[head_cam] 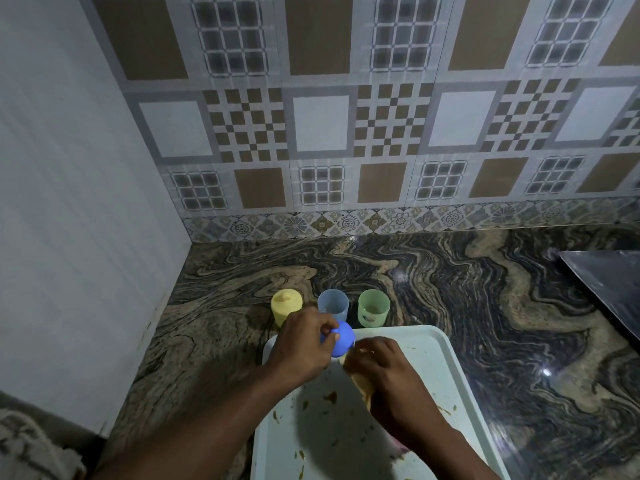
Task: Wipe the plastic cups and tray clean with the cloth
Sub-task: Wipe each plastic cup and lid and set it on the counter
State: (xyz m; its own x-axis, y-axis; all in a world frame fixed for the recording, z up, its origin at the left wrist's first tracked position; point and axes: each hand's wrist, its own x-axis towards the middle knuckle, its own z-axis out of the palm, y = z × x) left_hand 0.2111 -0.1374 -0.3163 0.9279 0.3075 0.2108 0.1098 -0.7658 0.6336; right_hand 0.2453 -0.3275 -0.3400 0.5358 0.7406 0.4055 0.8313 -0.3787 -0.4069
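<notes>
Left grip [304, 344] pinches blue lid [341, 339] over tray [433, 358]; right grip [384, 370] clutches cloth [361, 383] just beside it.

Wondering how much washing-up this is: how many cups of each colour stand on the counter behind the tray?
Yellow cup: 1
Pale blue cup: 1
Green cup: 1
Total: 3
</notes>
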